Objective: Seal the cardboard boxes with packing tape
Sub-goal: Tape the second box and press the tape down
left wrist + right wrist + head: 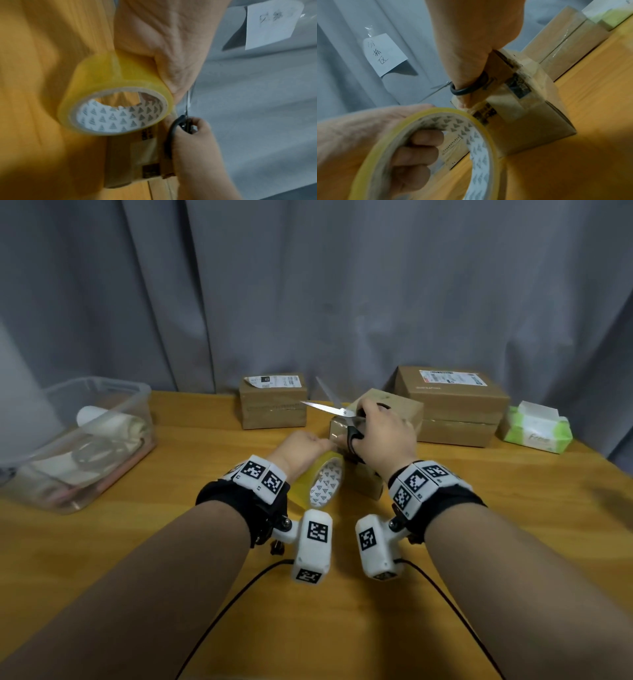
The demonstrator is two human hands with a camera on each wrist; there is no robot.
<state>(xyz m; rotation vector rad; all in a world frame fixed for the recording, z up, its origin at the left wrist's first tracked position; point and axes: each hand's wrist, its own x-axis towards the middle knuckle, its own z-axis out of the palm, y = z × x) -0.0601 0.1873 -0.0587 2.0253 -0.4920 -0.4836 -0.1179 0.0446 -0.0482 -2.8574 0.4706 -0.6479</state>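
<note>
Mid-table, toward the back edge, the left hand (306, 447) is gripping the tape roll (322, 481), fingers hooked through its core. The right hand (383, 433) is clamping scissors (337, 409), blades apart, while pressing down the small box (518, 111) (light, stiff, easily shoved, I'd guess). The roll is touching the box's near side.

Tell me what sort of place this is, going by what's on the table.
Probably an improvised parcel-packing station, not a warehouse: labelled cardboard boxes stand on a wooden table before a grey curtain, while the left hand holds a tape roll and the right hand holds scissors.
</note>
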